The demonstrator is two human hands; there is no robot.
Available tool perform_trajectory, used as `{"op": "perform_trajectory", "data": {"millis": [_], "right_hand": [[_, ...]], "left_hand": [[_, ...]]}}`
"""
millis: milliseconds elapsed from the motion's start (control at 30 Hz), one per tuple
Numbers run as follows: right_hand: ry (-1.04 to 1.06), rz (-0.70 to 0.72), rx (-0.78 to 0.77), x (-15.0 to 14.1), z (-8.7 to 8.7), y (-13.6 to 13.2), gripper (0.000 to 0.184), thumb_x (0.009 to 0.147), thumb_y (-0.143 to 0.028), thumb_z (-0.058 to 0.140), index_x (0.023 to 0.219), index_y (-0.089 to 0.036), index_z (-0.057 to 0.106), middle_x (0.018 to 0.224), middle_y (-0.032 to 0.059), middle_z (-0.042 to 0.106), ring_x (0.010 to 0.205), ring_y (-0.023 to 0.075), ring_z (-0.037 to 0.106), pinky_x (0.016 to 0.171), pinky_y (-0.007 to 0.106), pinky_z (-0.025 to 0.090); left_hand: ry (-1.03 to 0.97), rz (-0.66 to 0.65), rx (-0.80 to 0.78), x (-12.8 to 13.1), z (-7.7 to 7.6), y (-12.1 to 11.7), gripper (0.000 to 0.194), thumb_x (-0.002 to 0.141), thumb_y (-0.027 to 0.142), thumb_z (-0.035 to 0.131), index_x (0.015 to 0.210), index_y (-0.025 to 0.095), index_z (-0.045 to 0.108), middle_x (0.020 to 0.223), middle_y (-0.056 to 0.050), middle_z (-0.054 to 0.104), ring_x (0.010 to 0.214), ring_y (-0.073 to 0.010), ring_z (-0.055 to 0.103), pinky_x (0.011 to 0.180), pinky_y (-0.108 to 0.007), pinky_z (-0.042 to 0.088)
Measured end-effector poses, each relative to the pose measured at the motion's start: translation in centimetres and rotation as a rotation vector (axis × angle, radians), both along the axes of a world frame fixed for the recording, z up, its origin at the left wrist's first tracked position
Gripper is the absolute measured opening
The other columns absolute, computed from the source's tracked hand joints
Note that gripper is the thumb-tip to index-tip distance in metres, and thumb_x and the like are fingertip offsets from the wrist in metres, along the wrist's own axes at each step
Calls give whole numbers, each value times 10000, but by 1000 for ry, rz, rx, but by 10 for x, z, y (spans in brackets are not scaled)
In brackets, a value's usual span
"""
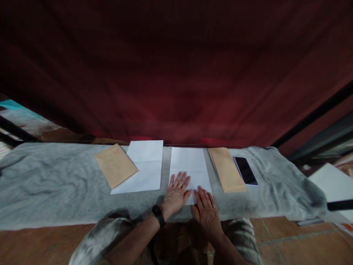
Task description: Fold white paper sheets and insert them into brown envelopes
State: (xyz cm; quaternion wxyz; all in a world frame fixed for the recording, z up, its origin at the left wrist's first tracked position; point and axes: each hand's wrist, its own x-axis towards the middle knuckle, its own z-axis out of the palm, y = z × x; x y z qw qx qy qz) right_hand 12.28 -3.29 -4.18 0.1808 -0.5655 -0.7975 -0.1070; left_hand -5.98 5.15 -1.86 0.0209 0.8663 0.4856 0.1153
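A white sheet of paper [190,158] with fold creases lies in front of me on the grey cloth. My left hand [176,193] rests flat on its lower left part, fingers spread, with a dark band on the wrist. Flat on the lower right edge of the same sheet lies my right hand [205,209], its fingers stretched out. To the left is another creased white sheet [149,162], partly covered by a brown envelope [116,165]. Several brown envelopes [228,169] are stacked to the right of my hands.
A phone [246,171] lies right of the stacked envelopes. Grey cloth [55,180] covers the narrow bench, wrinkled at both ends. Dark red fabric [176,92] hangs behind its far edge. White papers [333,184] are at the far right, by a dark bar.
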Motion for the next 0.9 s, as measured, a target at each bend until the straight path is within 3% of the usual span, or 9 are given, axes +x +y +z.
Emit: {"op": "perform_trajectory", "data": {"millis": [100,333,567,767,900], "right_hand": [[-1,-6,-14,-1,3,-1,554,974,-294,456,1504,-151,380,1564,143,370,1413,287,391,1144,478,337],[23,19,-35,0,9,1,510,979,-287,455,1485,-230,427,1583,100,346,1404,278,408,1160,481,318],[93,25,-94,5,8,1,461,987,-297,451,1437,-207,489,1554,118,396,1405,276,406,1160,496,310],[205,3,-170,6,17,19,465,1001,-241,367,1442,-139,473,1480,135,498,1382,226,440,1122,423,381],[165,-31,-146,-6,15,25,478,1008,-242,355,1469,-156,445,1514,116,457,1407,239,406,1160,450,323]], "left_hand": [[-12,-54,1,3,1,-2,495,1023,423,329,1494,284,387,1598,-6,336,1494,-230,238,1228,-511,176],[-3,-43,-24,5,5,3,506,1023,453,325,1498,288,380,1604,-10,322,1496,-252,230,1221,-552,171],[6,-68,56,5,1,-8,491,1017,401,371,1493,283,394,1606,-23,322,1492,-256,241,1218,-538,196],[17,-70,64,6,4,-9,486,1016,379,375,1488,266,400,1597,-29,342,1489,-261,250,1216,-547,194],[16,-71,58,7,5,-11,490,1018,353,353,1498,258,384,1599,-32,337,1490,-247,249,1220,-535,183]]}}
